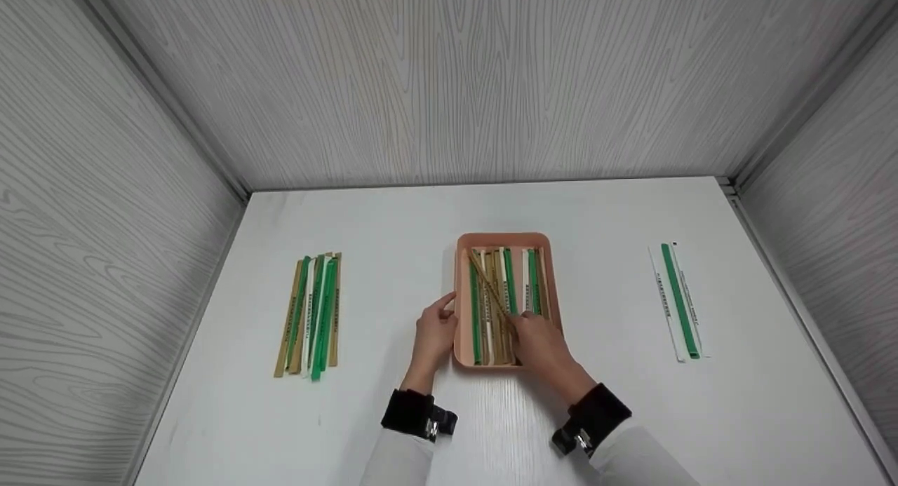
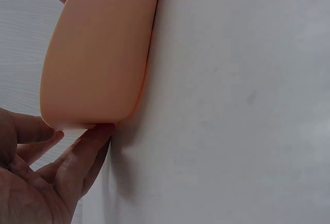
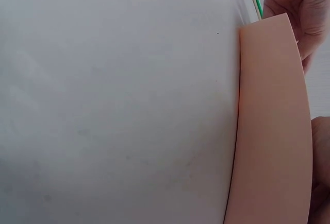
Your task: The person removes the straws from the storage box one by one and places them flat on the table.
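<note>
A pink tray [image 1: 503,238] holds several slim wrapped straws in green, white and brown, lying lengthwise. My left hand [image 1: 435,335] holds the tray's left side; in the left wrist view one fingertip meets the rim and other fingers [image 2: 85,149] touch low on the outer wall. Over the tray's near right part, my right hand [image 1: 540,346] pinches a brown wrapped straw [image 1: 486,279] near its lower end. That straw slants across the others, its far end toward the tray's upper left. In the right wrist view the tray wall [image 3: 273,126] hides most of the right hand [image 3: 320,157].
At the left lies a pile of several green, white and brown wrapped straws [image 1: 326,311]. On the right, a green straw [image 1: 679,300] lies between white ones [image 1: 665,304]. The white table [image 1: 393,261] meets grey wood-grain panels [image 1: 456,86] at the back and sides.
</note>
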Demonstrator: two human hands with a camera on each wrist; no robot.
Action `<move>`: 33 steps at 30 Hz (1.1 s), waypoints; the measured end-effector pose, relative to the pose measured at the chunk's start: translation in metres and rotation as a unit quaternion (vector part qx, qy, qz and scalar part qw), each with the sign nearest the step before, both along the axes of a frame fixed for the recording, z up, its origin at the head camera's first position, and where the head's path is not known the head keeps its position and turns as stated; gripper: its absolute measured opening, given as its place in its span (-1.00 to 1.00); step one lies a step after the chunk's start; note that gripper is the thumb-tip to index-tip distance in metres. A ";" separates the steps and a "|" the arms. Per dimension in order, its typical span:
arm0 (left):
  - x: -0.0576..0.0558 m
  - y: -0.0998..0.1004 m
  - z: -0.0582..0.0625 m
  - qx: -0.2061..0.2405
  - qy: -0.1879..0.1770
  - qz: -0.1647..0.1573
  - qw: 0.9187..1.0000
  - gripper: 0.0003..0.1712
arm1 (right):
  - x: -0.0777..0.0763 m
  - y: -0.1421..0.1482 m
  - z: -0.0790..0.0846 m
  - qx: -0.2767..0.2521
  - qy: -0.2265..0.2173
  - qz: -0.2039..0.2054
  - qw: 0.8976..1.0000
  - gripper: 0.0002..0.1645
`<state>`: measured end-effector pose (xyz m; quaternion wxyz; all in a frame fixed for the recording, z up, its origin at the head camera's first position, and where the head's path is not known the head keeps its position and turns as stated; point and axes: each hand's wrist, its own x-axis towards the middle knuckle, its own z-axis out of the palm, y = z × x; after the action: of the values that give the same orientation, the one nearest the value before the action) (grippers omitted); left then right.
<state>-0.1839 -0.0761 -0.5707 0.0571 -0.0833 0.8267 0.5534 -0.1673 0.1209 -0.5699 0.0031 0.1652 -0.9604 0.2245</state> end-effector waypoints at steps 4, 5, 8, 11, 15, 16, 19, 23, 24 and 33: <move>0.000 0.000 -0.001 0.005 -0.002 -0.001 1.000 -0.48 | -0.001 0.001 0.001 -0.011 -0.021 -0.020 1.000 -0.76; 0.000 0.000 -0.001 0.006 -0.004 -0.001 1.000 -0.48 | -0.001 0.001 0.002 -0.016 -0.023 -0.025 0.999 -0.75; 0.000 0.000 -0.001 0.005 -0.006 -0.001 1.000 -0.48 | 0.001 0.005 0.006 -0.027 -0.028 -0.039 0.998 -0.71; -0.001 0.000 -0.002 0.006 -0.010 0.000 1.000 -0.48 | 0.003 0.008 0.013 -0.047 -0.027 -0.057 0.997 -0.67; -0.001 0.001 -0.002 0.009 -0.012 0.001 1.000 -0.47 | 0.004 0.016 0.022 -0.075 -0.027 -0.084 0.993 -0.67; -0.001 0.001 -0.002 0.011 -0.012 0.000 1.000 -0.47 | 0.004 0.020 0.024 -0.082 -0.027 -0.090 0.992 -0.68; -0.001 0.001 -0.002 0.012 -0.013 0.002 1.000 -0.47 | 0.001 0.034 0.030 -0.099 -0.031 -0.112 0.988 -0.65; 0.000 0.001 -0.001 0.006 -0.008 0.003 1.000 -0.48 | -0.002 0.060 0.038 -0.112 -0.036 -0.147 0.982 -0.61; 0.001 0.001 -0.001 0.004 -0.006 0.003 1.000 -0.48 | -0.003 0.068 0.040 -0.115 -0.034 -0.155 0.981 -0.61; 0.001 0.001 0.000 0.007 -0.001 0.006 1.000 -0.48 | -0.003 0.135 0.035 -0.115 -0.051 -0.232 0.965 -0.57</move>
<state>-0.1833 -0.0754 -0.5706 0.0551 -0.0878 0.8225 0.5593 -0.1707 0.2559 -0.5351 0.0252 -0.0748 -0.9389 0.3349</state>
